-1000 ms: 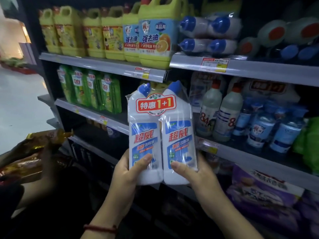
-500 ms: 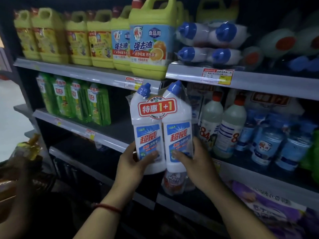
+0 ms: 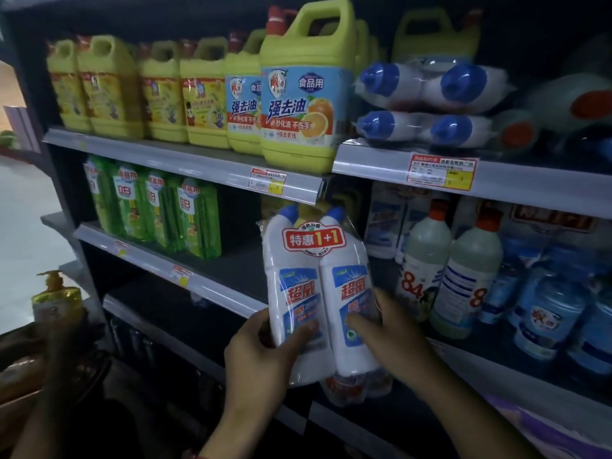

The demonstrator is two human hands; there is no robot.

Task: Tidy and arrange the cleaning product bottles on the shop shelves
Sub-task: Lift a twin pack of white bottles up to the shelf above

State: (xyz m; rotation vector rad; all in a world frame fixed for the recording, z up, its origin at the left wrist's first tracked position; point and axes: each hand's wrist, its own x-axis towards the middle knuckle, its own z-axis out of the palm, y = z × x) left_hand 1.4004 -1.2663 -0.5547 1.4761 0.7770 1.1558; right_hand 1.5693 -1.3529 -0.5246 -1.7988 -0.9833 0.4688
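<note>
A shrink-wrapped twin pack (image 3: 318, 279) of white toilet-cleaner bottles with blue caps and a red "1+1" tag stands upright at the front of the middle shelf (image 3: 212, 289). My left hand (image 3: 265, 356) grips its lower left side, thumb across the label. My right hand (image 3: 394, 339) holds its lower right side, fingers on the right bottle's label. The pack's base hangs just past the shelf lip, over a small wrapped item (image 3: 351, 389) below it.
Yellow detergent jugs (image 3: 298, 94) line the top shelf, with blue-capped packs (image 3: 427, 104) lying beside them. Green bottles (image 3: 155, 213) stand at the middle shelf's left. White "84" bottles (image 3: 453, 270) and blue bottles (image 3: 546, 309) crowd the right. A pump bottle (image 3: 56, 296) is at lower left.
The twin pack has moved forward to the middle shelf, between the green bottles and the "84" bottles. Both hands went with it and kept their grip.
</note>
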